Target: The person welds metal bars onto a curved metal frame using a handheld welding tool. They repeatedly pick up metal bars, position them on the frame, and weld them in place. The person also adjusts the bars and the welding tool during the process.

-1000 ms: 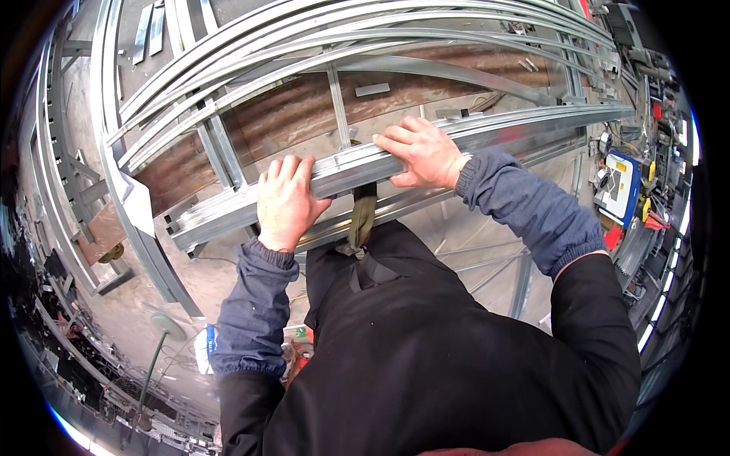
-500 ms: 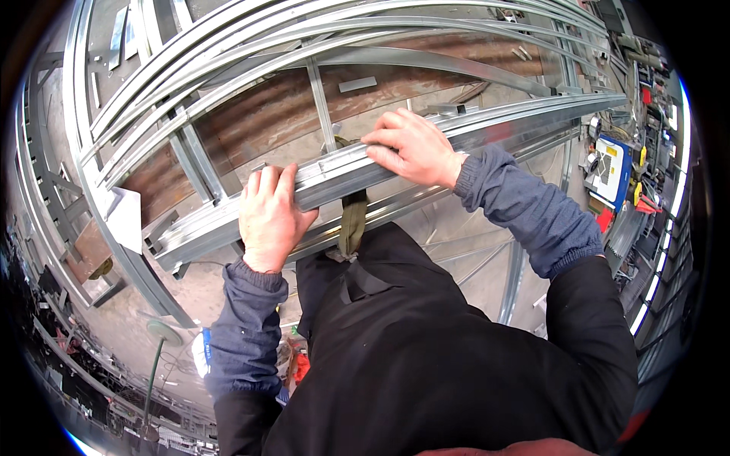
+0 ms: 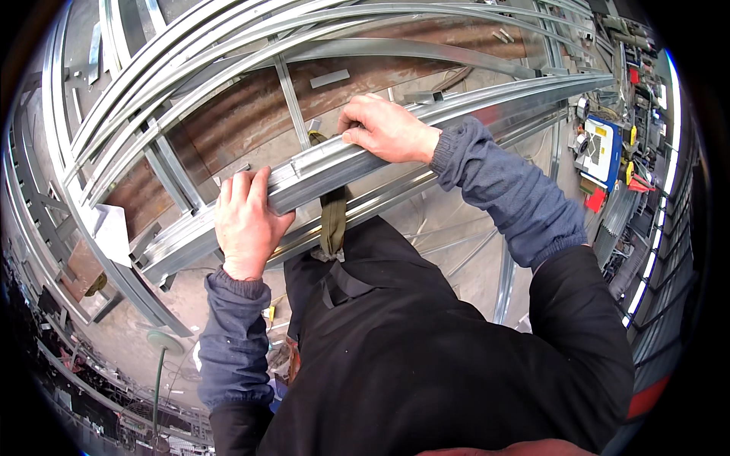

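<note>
Two hands on a metal beam (image 3: pixel 315 182) mid-view, spanning nine to two o'clock — lengths look nested already; anything left, can't tell.
Left hand (image 3: pixel 249 220) clasps it at nine; right hand (image 3: pixel 388 129) bends over the top, grip unclear. Strap (image 3: pixel 332 224) at six, fastening hidden; torso (image 3: pixel 426 342) tight beyond — gap toward curved rails (image 3: pixel 395 48) at twelve.

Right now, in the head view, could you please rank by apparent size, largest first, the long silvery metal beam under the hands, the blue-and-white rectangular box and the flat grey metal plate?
1. Long silvery metal beam
2. Blue-and-white rectangular box
3. Flat grey metal plate
</note>
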`<action>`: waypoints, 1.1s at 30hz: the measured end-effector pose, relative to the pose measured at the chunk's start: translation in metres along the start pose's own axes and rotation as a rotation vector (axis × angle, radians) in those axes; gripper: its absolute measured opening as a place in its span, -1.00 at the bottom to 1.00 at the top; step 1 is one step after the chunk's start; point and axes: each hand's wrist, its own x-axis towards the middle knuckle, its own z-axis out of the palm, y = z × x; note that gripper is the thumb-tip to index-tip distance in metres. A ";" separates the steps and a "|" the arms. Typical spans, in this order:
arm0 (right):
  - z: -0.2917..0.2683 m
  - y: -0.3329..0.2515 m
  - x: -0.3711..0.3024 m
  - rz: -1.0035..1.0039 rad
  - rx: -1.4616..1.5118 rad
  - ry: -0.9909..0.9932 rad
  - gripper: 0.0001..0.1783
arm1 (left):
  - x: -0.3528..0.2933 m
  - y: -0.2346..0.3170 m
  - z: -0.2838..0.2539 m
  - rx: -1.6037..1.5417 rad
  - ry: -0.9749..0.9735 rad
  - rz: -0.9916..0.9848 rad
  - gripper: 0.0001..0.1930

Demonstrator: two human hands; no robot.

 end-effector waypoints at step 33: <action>-0.016 0.010 0.016 0.022 0.168 -0.227 -0.75 | -0.001 -0.008 -0.001 -0.037 0.048 0.042 -0.22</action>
